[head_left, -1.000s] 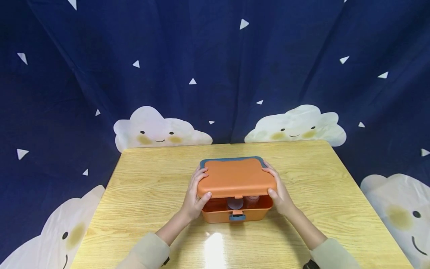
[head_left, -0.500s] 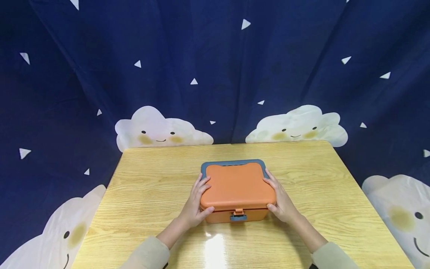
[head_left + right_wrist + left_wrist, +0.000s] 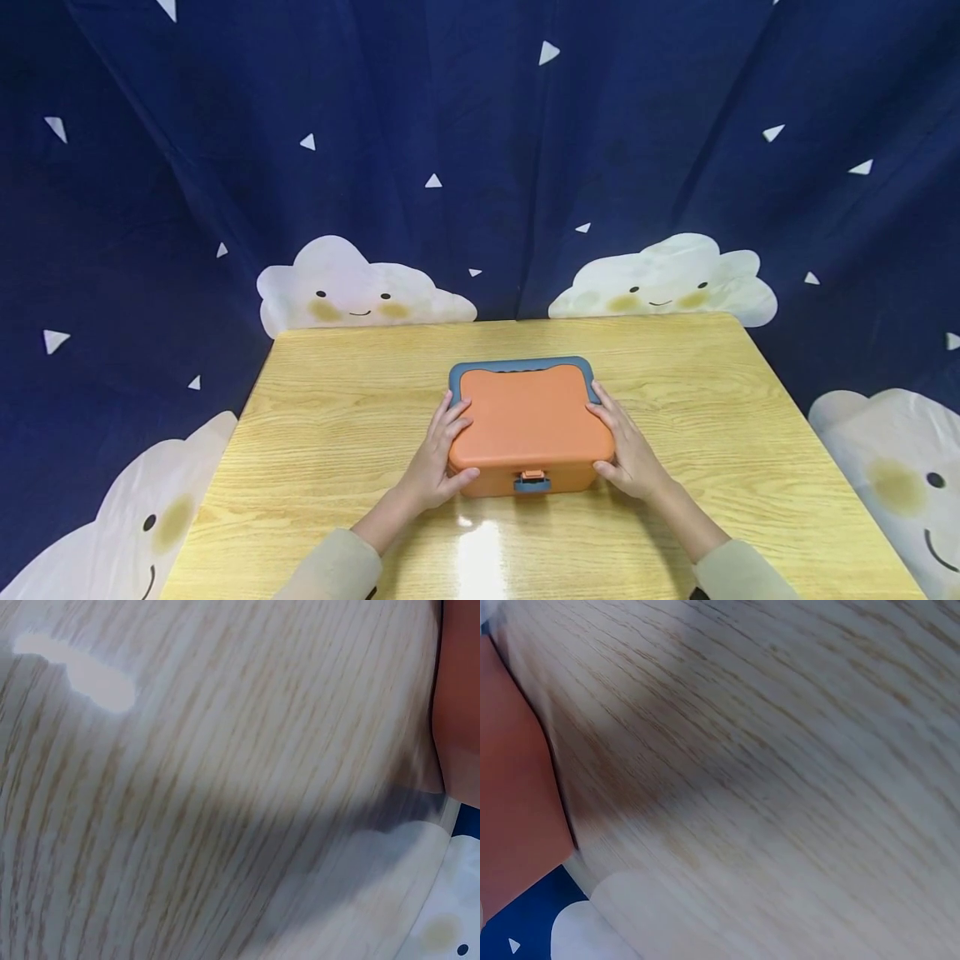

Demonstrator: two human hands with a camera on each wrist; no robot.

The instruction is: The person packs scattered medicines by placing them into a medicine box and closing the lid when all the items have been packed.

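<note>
An orange box (image 3: 534, 417) with a blue handle (image 3: 517, 365) along its far edge sits on the table, its lid down. Against its left side lies my left hand (image 3: 435, 462), fingertips on the lid and thumb at the front corner. My right hand (image 3: 632, 454) mirrors it on the right side, fingers extended over the lid's edge. A blue latch (image 3: 532, 485) hangs at the front, its lower end standing out from the box. The lid hides the inside. In both wrist views only the box's orange side (image 3: 514, 780) shows, without the hands.
The box stands on a wood-grain table (image 3: 337, 400) with a bright light reflection near the front. Behind the table hangs a dark blue curtain (image 3: 375, 108) printed with smiling clouds and white triangles.
The lid has come down from partly raised onto the box, with both hands following it. Round-topped things seen inside earlier are now covered. The latch stays unfastened in appearance.
</note>
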